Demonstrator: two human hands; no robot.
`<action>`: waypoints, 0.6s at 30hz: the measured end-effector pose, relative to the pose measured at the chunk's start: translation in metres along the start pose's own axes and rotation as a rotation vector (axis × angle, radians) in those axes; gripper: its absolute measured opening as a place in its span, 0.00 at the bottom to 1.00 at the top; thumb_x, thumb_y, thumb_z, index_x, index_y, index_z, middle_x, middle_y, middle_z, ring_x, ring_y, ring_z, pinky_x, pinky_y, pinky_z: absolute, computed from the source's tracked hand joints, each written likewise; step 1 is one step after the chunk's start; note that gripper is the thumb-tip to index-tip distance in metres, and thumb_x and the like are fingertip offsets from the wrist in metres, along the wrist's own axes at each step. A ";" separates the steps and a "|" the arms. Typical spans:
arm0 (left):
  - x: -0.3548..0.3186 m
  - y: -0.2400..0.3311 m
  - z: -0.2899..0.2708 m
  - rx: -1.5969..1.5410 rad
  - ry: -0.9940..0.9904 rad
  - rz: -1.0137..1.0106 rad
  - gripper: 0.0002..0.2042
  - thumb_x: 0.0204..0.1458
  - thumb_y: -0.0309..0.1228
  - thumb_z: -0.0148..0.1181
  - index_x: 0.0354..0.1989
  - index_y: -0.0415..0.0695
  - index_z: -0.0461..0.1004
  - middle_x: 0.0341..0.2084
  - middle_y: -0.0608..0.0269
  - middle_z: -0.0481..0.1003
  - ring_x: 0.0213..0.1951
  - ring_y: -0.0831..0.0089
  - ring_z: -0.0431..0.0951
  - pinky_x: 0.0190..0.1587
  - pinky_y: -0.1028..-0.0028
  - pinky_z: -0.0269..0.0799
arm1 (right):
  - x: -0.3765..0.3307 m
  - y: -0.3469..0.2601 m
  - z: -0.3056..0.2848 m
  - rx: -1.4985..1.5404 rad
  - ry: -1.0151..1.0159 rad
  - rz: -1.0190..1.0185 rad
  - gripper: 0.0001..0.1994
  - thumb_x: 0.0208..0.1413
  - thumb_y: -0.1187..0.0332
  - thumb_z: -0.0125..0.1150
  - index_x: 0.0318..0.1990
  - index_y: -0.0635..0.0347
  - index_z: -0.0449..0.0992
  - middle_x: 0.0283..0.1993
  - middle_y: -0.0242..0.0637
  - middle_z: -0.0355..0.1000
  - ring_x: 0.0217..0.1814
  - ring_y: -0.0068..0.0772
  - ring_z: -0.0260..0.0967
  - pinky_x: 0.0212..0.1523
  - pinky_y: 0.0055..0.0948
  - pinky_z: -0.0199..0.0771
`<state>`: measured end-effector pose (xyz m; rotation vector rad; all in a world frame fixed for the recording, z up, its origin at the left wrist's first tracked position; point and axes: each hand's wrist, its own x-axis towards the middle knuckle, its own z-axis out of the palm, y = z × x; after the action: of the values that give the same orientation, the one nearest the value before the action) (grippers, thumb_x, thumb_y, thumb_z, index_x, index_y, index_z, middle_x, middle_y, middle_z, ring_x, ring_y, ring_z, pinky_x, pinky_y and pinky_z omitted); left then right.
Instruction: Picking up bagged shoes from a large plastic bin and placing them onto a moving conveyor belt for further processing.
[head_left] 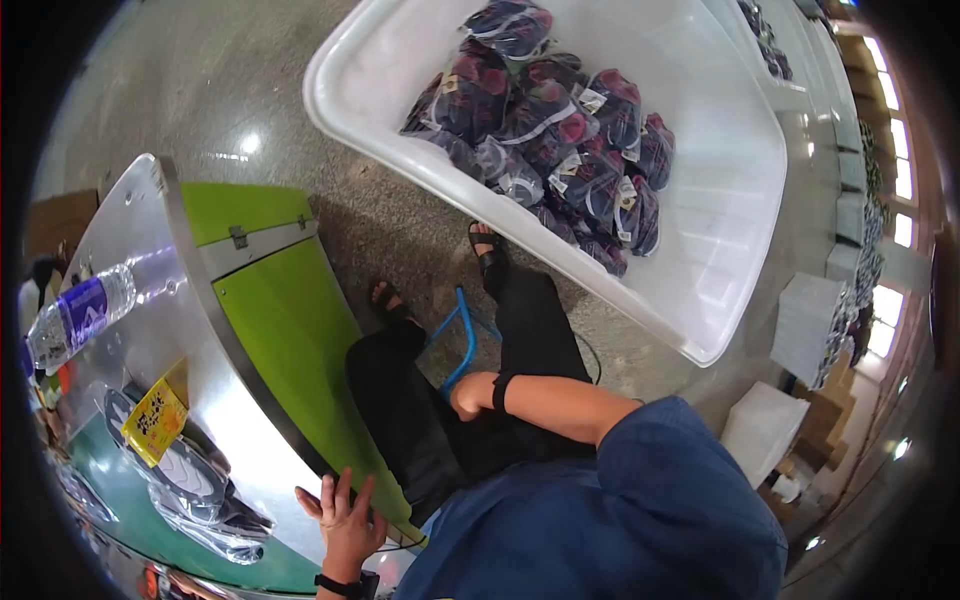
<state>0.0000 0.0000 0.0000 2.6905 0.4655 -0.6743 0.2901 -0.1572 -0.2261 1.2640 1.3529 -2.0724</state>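
Note:
My left hand [345,518] rests with spread fingers on the edge of the metal-topped worktable [215,335], holding nothing. Between my thighs, my right hand [472,396] is closed where the blue tubular stool frame [467,335] meets it; the fingertips are hidden underneath. On the table near my left hand lie bagged shoes with grey soles [190,470], a yellow printed packet [155,420] on top of them. A water bottle with a purple label [80,318] lies farther along the tabletop. Each wrist wears a black band.
A large white plastic tub [700,240] stands in front of my legs, holding many bagged dark shoes with pink patches [570,130]. A green cabinet panel [290,350] closes the table's side. Further white bins [765,430] and cardboard boxes [825,425] stand to the right.

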 end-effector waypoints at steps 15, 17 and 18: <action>0.020 0.043 0.006 0.027 0.187 -0.120 0.27 0.39 0.37 0.75 0.53 0.51 0.82 0.62 0.55 0.71 0.77 0.46 0.53 0.78 0.35 0.30 | -0.116 -0.008 -0.002 -0.108 1.069 -0.629 0.16 0.64 0.59 0.61 0.51 0.63 0.78 0.49 0.52 0.78 0.54 0.58 0.78 0.52 0.52 0.78; 0.020 0.053 0.003 -0.081 0.262 -0.174 0.28 0.42 0.35 0.76 0.56 0.50 0.81 0.57 0.59 0.76 0.76 0.49 0.57 0.78 0.39 0.35 | -0.127 -0.007 0.016 -0.136 1.041 -0.668 0.19 0.65 0.58 0.61 0.55 0.63 0.78 0.52 0.51 0.79 0.57 0.57 0.77 0.55 0.51 0.78; 0.016 0.054 0.006 -0.125 0.299 -0.189 0.28 0.43 0.35 0.76 0.57 0.50 0.80 0.56 0.59 0.77 0.75 0.50 0.59 0.77 0.39 0.37 | -0.135 -0.009 0.020 -0.135 1.030 -0.669 0.20 0.65 0.58 0.61 0.57 0.62 0.77 0.53 0.50 0.79 0.58 0.56 0.77 0.57 0.50 0.78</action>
<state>0.0316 -0.0473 -0.0006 2.6573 0.8176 -0.2756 0.3462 -0.1926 -0.1062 2.1635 2.5797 -1.5859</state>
